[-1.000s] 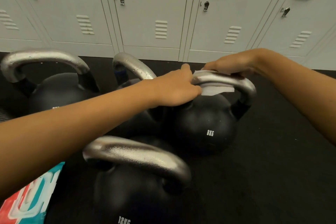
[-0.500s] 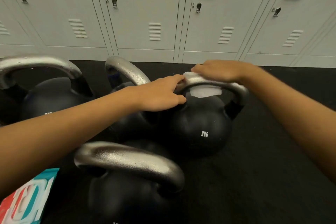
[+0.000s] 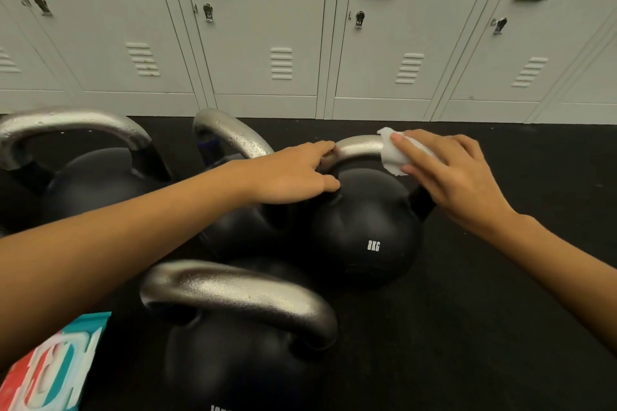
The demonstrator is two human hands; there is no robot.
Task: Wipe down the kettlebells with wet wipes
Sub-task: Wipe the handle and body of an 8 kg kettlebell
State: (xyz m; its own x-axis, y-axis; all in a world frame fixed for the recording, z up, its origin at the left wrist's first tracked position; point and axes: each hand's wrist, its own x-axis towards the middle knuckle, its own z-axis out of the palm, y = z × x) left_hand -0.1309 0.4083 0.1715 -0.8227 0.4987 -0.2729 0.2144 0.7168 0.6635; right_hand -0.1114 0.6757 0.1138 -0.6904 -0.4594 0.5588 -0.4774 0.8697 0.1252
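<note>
— Black rubber floor [image 3: 484, 327] carries everything. What sits nearest?

— A black kettlebell with a silver handle [image 3: 233, 297], close to the floor's near edge. Beside it, at the near left corner, lies a red, white and teal packet [image 3: 50, 374]; its print is too blurred to read.

— And the one being cleaned?

— The 8KG kettlebell [image 3: 367, 237] stands further in, mid-floor. The left hand [image 3: 293, 173] grips the left end of its handle, fingers over the top and thumb underneath. The right hand [image 3: 447, 170] presses a white wet wipe [image 3: 394, 153] onto the right bend of that handle, fingers curled over it.

— Anything more?

— Two more kettlebells: one [image 3: 233, 143] just behind the left arm, touching or nearly so, I cannot tell which; another [image 3: 90, 173] toward the left edge. Grey lockers [image 3: 273, 27] line the far edge.
</note>
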